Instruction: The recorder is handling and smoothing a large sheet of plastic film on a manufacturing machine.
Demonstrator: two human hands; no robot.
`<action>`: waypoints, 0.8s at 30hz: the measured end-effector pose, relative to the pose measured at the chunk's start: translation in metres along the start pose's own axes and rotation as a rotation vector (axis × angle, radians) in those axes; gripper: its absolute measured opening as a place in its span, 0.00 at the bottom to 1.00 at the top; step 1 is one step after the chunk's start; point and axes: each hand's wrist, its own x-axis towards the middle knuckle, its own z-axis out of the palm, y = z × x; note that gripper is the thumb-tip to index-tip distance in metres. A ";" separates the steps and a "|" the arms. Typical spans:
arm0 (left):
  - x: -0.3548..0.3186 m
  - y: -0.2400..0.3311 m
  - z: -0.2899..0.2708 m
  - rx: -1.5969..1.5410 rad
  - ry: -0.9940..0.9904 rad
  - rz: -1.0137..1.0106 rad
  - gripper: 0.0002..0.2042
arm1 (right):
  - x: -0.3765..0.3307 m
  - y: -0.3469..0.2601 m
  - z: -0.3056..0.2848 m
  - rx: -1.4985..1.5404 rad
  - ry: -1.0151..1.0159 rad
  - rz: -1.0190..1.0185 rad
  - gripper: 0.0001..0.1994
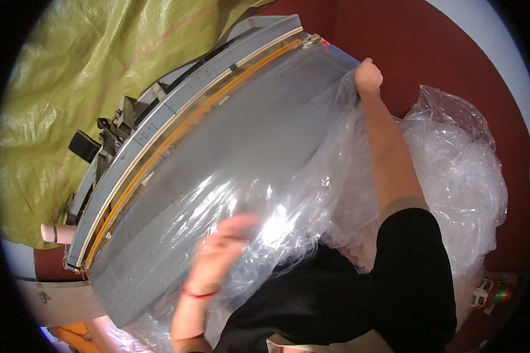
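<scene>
Clear plastic sheeting [330,182] is draped over a wide grey tabletop [229,123] and bunches up in front of my body. At the tabletop's far right corner, my right hand [368,76] is closed in a fist on the sheeting's edge, with the arm stretched out. My left hand [224,241], a red cord around its wrist, is over the sheeting near the middle of the tabletop's near side. Motion smears its fingers, so I cannot make out whether it grips or touches the plastic.
A grey metal rail [176,103] with an orange strip [182,126] borders the tabletop's far side. Beyond it lies a yellow-green woven sheet [82,76]. A large heap of clear plastic [453,170] rests at right on the dark red floor [388,35]. A pink roll [57,233] sticks out at left.
</scene>
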 end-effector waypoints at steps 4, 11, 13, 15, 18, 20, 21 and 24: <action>0.048 -0.069 0.104 0.475 -0.084 0.143 0.36 | -0.004 -0.011 0.001 0.013 -0.004 0.005 0.10; 0.008 -0.012 0.007 -0.417 -0.219 0.066 0.10 | -0.004 -0.006 -0.004 -0.062 -0.032 -0.030 0.12; -0.019 -0.021 -0.056 -0.710 0.082 0.604 0.19 | -0.003 -0.006 -0.016 -0.065 -0.059 0.002 0.13; -0.070 -0.016 -0.101 -0.463 0.787 0.640 0.20 | -0.005 -0.009 -0.021 -0.056 -0.086 0.018 0.14; -0.093 -0.028 -0.106 -1.031 0.729 0.670 0.25 | -0.002 0.001 -0.010 -0.027 -0.054 -0.006 0.15; -0.096 -0.033 -0.063 -0.956 0.692 0.415 0.24 | -0.007 -0.007 -0.011 -0.078 -0.087 -0.022 0.15; -0.103 -0.039 -0.050 -0.909 0.671 0.246 0.22 | -0.007 -0.010 -0.006 -0.077 -0.101 -0.036 0.15; -0.122 -0.055 -0.044 -0.582 0.836 0.098 0.06 | -0.002 -0.010 -0.003 -0.043 -0.115 -0.047 0.16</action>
